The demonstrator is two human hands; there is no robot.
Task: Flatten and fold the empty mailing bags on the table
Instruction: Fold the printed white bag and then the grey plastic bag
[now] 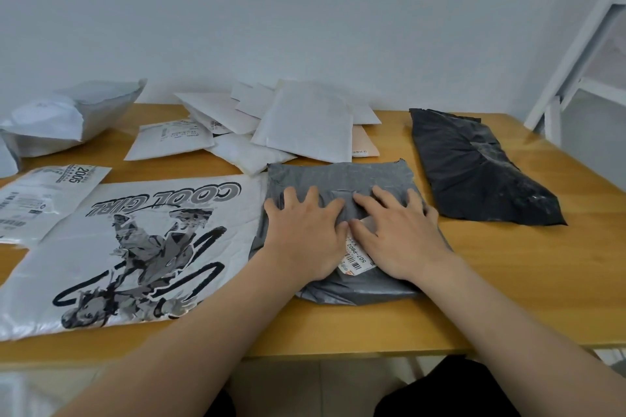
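We press both hands flat on the grey mailing bag, fingers straight and spread, holding nothing: our left hand covers the bag's left half, our right hand its right half, and the two thumbs nearly meet over the middle. Between the hands a white shipping label with a barcode peeks out, stuck to the bag. The grey bag lies near the front edge of the wooden table, right in front of us, its surface wrinkled. Touching its left edge lies a large white bag printed with a cartoon figure and the words "COOL GIRL", spread flat. Beyond that bag's far left corner we see a white labelled mailer. To the right of our hands, just apart from the grey bag, lies a black bag, crumpled and slanted. Toward the wall sits a heap of white padded envelopes, and at the far left a puffed silver-grey bag.
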